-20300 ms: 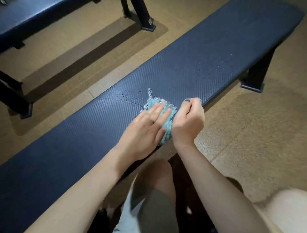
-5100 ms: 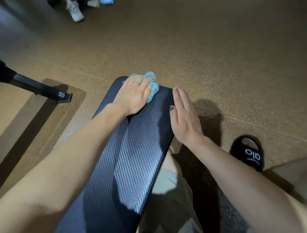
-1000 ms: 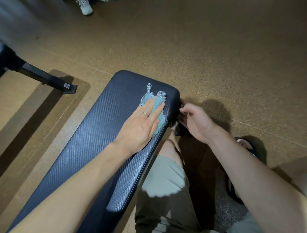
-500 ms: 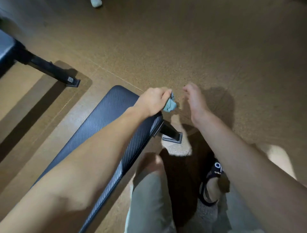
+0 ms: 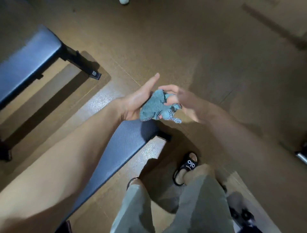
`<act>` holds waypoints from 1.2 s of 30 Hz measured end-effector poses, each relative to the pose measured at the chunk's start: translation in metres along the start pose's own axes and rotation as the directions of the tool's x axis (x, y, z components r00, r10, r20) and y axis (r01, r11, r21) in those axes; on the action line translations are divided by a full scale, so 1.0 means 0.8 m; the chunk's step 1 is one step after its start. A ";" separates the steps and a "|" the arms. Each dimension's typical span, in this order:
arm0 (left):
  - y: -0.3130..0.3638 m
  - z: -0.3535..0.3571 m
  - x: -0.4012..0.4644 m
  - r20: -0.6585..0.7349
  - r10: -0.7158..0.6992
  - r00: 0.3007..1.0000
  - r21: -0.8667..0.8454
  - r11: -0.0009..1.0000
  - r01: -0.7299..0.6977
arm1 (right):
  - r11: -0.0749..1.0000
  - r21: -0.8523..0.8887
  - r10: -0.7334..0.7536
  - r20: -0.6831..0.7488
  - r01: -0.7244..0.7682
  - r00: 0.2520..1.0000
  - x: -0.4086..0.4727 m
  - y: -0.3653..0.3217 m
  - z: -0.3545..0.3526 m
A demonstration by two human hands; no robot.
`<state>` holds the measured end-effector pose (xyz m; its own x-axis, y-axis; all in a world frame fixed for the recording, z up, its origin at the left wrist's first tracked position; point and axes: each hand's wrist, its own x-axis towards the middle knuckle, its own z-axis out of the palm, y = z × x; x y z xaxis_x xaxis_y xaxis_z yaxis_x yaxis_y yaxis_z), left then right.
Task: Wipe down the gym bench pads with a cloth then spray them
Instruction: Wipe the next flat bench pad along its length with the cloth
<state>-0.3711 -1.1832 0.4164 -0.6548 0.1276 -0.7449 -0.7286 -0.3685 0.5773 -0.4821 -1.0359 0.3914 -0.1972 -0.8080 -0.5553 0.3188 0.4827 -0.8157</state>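
Second bench pad (image 5: 28, 56) far left, on the cork floor (image 5: 191, 41). Left hand (image 5: 137, 103) palm up, fingers straight, cradling the crumpled blue cloth (image 5: 154, 108) in the air above the near bench pad (image 5: 123, 146) end. Right hand (image 5: 181, 101), blurred, fingers curled into the cloth. Black sandal (image 5: 189, 164) lower right.

1. A brown speckled floor (image 5: 199, 41) fills most of the frame.
2. A black sandal (image 5: 189, 166) with white lettering sits lower centre.
3. Grey-green trousers (image 5: 191, 207) run along the bottom edge.
4. A pale shoe tip (image 5: 124, 1) pokes in at top centre.
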 end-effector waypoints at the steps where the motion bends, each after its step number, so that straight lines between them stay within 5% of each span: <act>1: 0.016 0.004 -0.016 0.008 -0.013 1.000 0.000 1.000 0.013 | 1.000 -0.013 0.016 0.024 -0.016 1.000 -0.005 -0.022 -0.001; 6: 0.068 0.013 -0.091 0.016 -0.032 0.999 -0.035 0.999 0.032 | 0.982 -0.188 0.046 0.245 0.001 0.968 -0.020 -0.113 -0.004; 12: 0.094 -0.006 -0.162 -0.102 0.000 0.995 -0.122 0.992 -0.013 | 0.821 -0.559 -0.012 0.183 0.114 0.983 0.004 -0.198 0.030; 22: 0.136 -0.091 -0.202 -0.370 0.075 0.926 -0.009 0.996 -0.084 | 0.815 -0.532 -0.164 0.170 0.230 0.972 0.068 -0.284 0.067; 28: 0.197 -0.143 -0.211 -0.472 0.121 0.873 0.176 0.984 -0.041 | 0.848 -0.473 -0.087 0.321 0.239 0.943 0.126 -0.338 0.045; 36: 0.292 -0.173 -0.175 -0.561 0.121 0.819 -0.032 0.985 -0.168 | 0.878 -0.423 0.012 0.487 0.224 0.873 0.246 -0.433 -0.011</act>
<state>-0.4220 -1.4144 0.6092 -0.5121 -0.4563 -0.7278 -0.6014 -0.4144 0.6830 -0.6398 -1.3590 0.5633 0.2828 -0.8644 -0.4158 -0.1563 0.3862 -0.9091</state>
